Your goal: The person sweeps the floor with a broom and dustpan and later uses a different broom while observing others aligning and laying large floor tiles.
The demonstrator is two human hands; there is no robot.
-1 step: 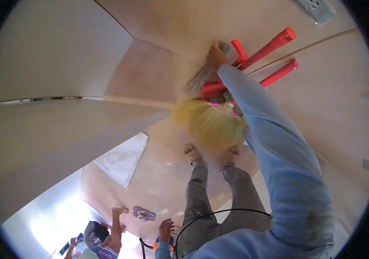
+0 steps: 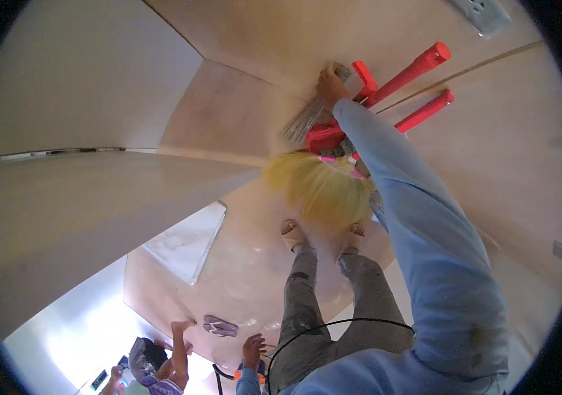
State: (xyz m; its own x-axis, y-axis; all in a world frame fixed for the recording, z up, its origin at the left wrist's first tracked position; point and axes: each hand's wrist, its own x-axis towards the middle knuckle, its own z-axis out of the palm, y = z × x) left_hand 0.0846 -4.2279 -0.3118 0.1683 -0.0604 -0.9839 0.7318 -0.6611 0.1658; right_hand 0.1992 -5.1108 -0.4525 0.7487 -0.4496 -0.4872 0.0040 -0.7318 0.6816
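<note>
My right hand [image 2: 332,88] reaches up to the wall corner, its fingers wrapped round the upper part of a stick broom [image 2: 304,120], a bundle of thin grey sticks pointing down to the left. Close beside it lean red handles [image 2: 407,76] and a red dustpan-like piece [image 2: 324,138], partly covered by my sleeve. Below them a soft yellow broom [image 2: 317,187] spreads its bristles over the floor, just ahead of my sandalled feet. My left hand [image 2: 253,351] hangs low by my left leg, fingers apart and slightly bent, with nothing visible in it.
A white flat sheet [image 2: 189,243] lies on the floor to the left, beside a partition wall [image 2: 110,204]. Purple flip-flops [image 2: 220,326] lie nearer. Another person [image 2: 159,368] is at the lower left. A black cord [image 2: 347,321] crosses my legs. A metal box [image 2: 485,16] is on the wall.
The other person at the lower left has shifted very slightly. My hands and the brooms stay in place.
</note>
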